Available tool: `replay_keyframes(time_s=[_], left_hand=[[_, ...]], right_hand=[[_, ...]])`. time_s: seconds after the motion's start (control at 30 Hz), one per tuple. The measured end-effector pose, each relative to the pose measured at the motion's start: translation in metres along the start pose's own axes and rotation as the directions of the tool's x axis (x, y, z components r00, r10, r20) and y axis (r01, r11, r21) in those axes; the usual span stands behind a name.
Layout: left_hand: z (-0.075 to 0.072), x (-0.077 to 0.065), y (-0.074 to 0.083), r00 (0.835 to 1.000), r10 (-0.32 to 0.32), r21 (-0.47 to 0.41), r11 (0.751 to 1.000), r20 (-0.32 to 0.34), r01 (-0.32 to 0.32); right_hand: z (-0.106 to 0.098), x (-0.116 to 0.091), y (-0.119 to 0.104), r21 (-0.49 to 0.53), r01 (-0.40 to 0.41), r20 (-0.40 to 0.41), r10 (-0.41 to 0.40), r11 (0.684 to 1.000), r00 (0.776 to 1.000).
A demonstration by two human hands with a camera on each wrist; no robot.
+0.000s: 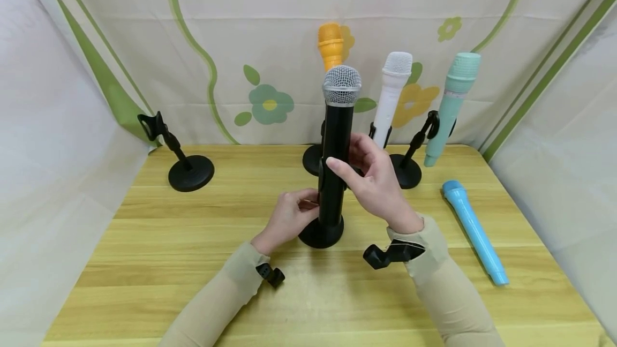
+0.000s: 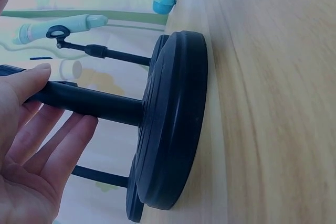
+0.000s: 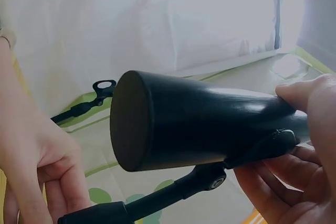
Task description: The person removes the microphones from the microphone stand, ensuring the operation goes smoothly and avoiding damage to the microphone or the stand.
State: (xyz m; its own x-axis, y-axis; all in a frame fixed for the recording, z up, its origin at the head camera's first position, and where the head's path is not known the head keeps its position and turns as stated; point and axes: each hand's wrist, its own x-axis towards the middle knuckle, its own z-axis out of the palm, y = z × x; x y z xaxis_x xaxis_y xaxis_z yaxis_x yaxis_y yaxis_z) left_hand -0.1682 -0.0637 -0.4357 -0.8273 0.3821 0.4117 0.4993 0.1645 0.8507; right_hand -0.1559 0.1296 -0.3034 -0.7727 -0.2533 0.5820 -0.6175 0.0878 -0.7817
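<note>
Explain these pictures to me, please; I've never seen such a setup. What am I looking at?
There is no robot here: each grip is simply a person's bare hand. The wide picture comes from a camera worn on the head, looking forward and down. The two closer ones come from wrist cameras, so the scene looks tilted. Over the wooden table, the left grip holds the stem of a black stand, while the right grip holds a silver-headed black microphone at that stand's clip. Behind are an orange microphone, a white microphone and a mint microphone; a blue microphone lies at the right, and another stand, without a microphone, is at the left.
</note>
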Motion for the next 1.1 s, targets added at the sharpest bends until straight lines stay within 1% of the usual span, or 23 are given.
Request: replay_keyframes(time_s=[0.13, 0.27, 0.37, 0.43, 0.5, 0.6, 0.67, 0.83, 0.9, 1.1], left_hand=[[0.0, 0.0, -0.001, 1.0, -0.001, 0.004, 1.0, -0.002, 0.001], [0.0, -0.001, -0.001, 1.0, 0.007, -0.013, 1.0, 0.005, -0.007], [0.001, -0.002, -0.001, 1.0, 0.02, -0.019, 1.0, 0.008, -0.02], [0.001, -0.002, -0.001, 1.0, 0.025, -0.016, 1.0, 0.005, -0.025], [0.001, -0.002, -0.001, 1.0, 0.025, -0.013, 1.0, 0.003, -0.025], [0.002, -0.002, 0.0, 1.0, 0.025, -0.013, 1.0, 0.003, -0.025], [0.001, -0.002, 0.005, 1.0, 0.027, -0.016, 1.0, 0.004, -0.027], [-0.002, -0.003, 0.025, 0.999, 0.036, -0.024, 0.999, 0.002, -0.036], [-0.004, -0.004, 0.03, 0.999, 0.038, -0.019, 0.999, -0.002, -0.038], [-0.004, -0.003, 0.031, 0.999, 0.033, -0.013, 0.999, -0.003, -0.033]], right_hand=[[0.002, 0.002, 0.001, -0.019, 0.026, -0.016, -0.026, 0.999, 1.0], [0.004, 0.007, 0.003, 0.025, 0.043, -0.034, -0.042, 0.999, 0.999], [0.005, 0.01, 0.003, 0.079, 0.022, -0.041, -0.018, 0.997, 0.999], [0.006, 0.011, 0.004, 0.108, -0.011, -0.039, 0.015, 0.994, 0.999], [0.005, 0.011, 0.003, 0.128, -0.045, -0.035, 0.05, 0.991, 0.998], [0.004, 0.01, 0.004, 0.146, -0.071, -0.027, 0.075, 0.987, 0.997], [0.003, 0.011, 0.004, 0.148, -0.071, -0.029, 0.076, 0.986, 0.997], [0.005, 0.012, 0.004, 0.148, -0.043, -0.043, 0.05, 0.988, 0.998], [0.006, 0.013, 0.004, 0.137, -0.032, -0.043, 0.038, 0.99, 0.998], [0.006, 0.015, 0.0, 0.078, -0.004, -0.045, 0.008, 0.997, 0.999]])
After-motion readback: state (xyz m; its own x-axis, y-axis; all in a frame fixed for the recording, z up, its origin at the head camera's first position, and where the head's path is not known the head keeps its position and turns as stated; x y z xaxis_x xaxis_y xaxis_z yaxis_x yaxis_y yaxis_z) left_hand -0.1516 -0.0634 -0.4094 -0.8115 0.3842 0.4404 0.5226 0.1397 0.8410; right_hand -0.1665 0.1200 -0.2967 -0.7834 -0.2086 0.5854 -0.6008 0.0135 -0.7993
